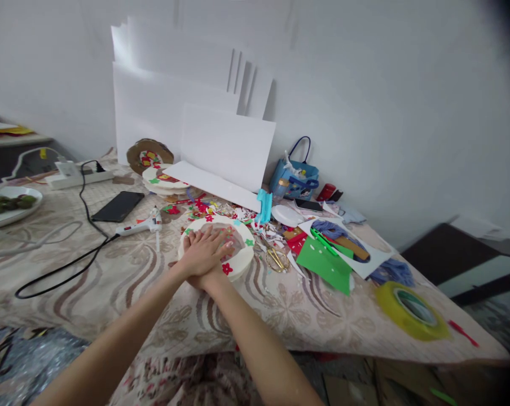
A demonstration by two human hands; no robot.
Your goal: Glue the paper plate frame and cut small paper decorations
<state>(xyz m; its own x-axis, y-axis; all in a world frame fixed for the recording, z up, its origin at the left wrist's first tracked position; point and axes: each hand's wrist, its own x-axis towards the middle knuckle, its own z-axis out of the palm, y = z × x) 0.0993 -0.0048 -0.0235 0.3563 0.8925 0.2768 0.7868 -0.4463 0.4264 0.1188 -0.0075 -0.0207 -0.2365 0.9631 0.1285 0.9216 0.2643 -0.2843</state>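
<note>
A thick white ring (pixel 240 260) with red, green and light blue flower cut-outs lies flat near the table's front middle. My left hand (pixel 206 250) rests on it from above, palm down with fingers stretched out, crossing over my right hand (pixel 199 280). The right hand lies beneath, pressed to the ring's near left part; its fingers are largely covered, with some tips showing at the left. Neither hand grasps anything. To the left is a white glue gun (pixel 140 226) on its stand. Gold-handled scissors (pixel 277 259) lie just right of the ring.
Paper scraps (pixel 238 213) spread behind the ring. White boards (pixel 225 149) lean on the wall, beside more decorated rings (pixel 166 179). A phone (pixel 118 206), power strip (pixel 79 179) and black cable lie left. Green sheet (pixel 326 265), yellow tape roll (pixel 411 311) and blue bag (pixel 295 176) are right.
</note>
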